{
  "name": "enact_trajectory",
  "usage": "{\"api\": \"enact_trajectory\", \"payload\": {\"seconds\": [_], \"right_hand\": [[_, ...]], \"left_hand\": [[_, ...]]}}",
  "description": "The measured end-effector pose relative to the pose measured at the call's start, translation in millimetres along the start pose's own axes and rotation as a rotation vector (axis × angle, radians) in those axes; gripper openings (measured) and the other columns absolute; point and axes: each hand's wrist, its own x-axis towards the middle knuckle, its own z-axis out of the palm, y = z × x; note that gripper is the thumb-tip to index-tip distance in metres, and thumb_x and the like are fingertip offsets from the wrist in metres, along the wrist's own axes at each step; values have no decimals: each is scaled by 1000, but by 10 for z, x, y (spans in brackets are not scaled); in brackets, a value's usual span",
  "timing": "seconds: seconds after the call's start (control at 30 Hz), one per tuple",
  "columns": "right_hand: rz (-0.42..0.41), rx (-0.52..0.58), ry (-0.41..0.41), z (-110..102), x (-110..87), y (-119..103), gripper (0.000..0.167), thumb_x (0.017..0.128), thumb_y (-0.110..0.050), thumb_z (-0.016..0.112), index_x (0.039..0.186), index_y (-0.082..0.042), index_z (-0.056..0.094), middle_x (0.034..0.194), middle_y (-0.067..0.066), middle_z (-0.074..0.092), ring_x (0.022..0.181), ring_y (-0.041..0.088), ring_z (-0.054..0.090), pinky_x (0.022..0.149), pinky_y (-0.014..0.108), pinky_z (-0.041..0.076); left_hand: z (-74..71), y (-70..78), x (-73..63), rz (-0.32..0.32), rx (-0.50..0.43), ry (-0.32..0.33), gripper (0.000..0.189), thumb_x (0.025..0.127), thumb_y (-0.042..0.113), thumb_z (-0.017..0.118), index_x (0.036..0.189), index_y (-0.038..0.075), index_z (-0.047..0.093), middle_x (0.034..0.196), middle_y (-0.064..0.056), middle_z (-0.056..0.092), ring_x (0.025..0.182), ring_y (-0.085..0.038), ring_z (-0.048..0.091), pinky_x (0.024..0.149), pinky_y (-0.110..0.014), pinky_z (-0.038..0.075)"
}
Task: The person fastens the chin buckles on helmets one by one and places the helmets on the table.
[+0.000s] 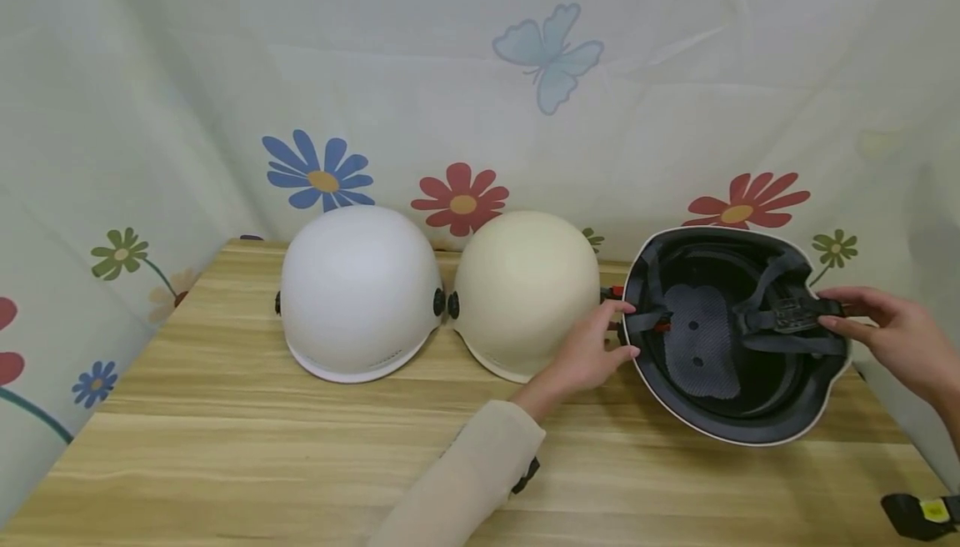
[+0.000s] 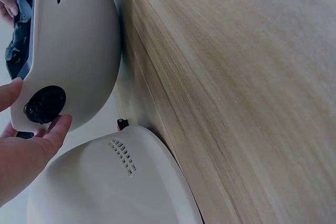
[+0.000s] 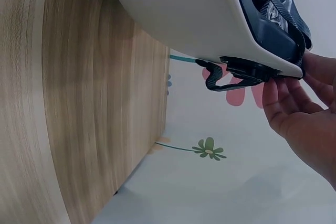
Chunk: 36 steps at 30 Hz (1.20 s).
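A helmet (image 1: pixel 701 338) lies opening-up at the right of the table, its black lining and grey straps showing. My left hand (image 1: pixel 588 351) grips its left rim, thumb inside and fingers about a black round side knob (image 2: pixel 46 104), as the left wrist view shows. At the opposite rim my right hand (image 1: pixel 896 334) pinches the edge beside the chin strap buckle (image 1: pixel 795 313). A short black strap (image 3: pixel 212 74) hangs from that side in the right wrist view. Whether the shell touches the tabletop cannot be told. A cream helmet (image 1: pixel 528 288) stands dome-up just left of my left hand.
A white helmet (image 1: pixel 360 288) stands dome-up beside the cream one, their side knobs nearly touching. All are on a wood-grain table (image 1: pixel 247 447). Behind hangs a pale curtain (image 1: pixel 405 72) printed with flowers and a butterfly. A black strap end (image 1: pixel 911 515) shows at the lower right.
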Motion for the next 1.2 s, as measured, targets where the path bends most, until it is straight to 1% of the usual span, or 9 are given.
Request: {"api": "enact_trajectory", "payload": {"seconds": [0.17,0.27,0.37,0.43,0.5,0.6,0.67,0.83,1.2], "right_hand": [[-15,33,48,-13,-40,-16,28,94,-19,52,116,-2,51,94,-14,46,82,-10,35,62,14,34],[-15,83,85,-48,-61,-34,18,93,-19,53,111,-23,53,89,-23,43,83,-10,36,65,15,32],[-40,171,110,-92,-59,-12,26,93,-14,53,109,-34,51,88,-23,46,84,-9,40,68,11,32],[-69,223,115,-116,-45,20,27,93,-11,52,113,-29,53,92,-21,48,87,-8,42,71,10,32],[-129,287,133,-117,-27,80,29,92,-3,52,117,-17,56,96,-18,51,88,-7,45,74,7,33],[-207,307,111,-128,-33,72,29,90,5,51,117,-2,55,104,-13,52,93,-3,48,76,6,36],[-238,312,82,-131,-75,8,29,88,9,52,115,1,55,105,-11,52,94,-4,48,74,5,38],[-197,214,-12,-112,-224,-165,25,88,5,54,114,1,53,105,-11,48,90,-6,47,70,6,40],[-115,149,-114,43,-384,-91,22,89,-5,57,111,-4,55,99,-18,49,77,-2,53,58,15,45]], "left_hand": [[-1,-13,-3,4,5,1,47,85,14,66,128,15,46,130,-1,47,109,-16,53,83,-20,44],[3,-19,-7,7,4,0,47,85,14,65,128,15,46,130,-2,47,109,-16,53,84,-20,44],[6,-21,-9,8,-4,3,47,85,13,65,128,15,46,130,-2,47,109,-16,53,84,-20,44],[6,-23,-9,10,-11,7,47,85,13,65,128,14,46,130,-2,47,109,-17,53,84,-21,45],[6,-26,-10,11,-17,10,47,86,13,65,128,13,45,130,-3,47,109,-18,53,83,-21,45],[9,-31,-11,17,-19,16,47,85,13,65,128,13,46,128,-3,48,109,-18,53,83,-20,45],[11,-35,-10,21,-17,21,47,85,13,66,127,13,46,128,-3,48,108,-18,54,83,-20,45],[17,-54,-11,30,-24,27,46,85,14,66,127,12,46,128,-3,48,106,-17,54,83,-20,45],[30,-32,0,27,-13,59,46,84,18,67,127,13,48,123,-4,49,102,-17,55,77,-17,46]]}}
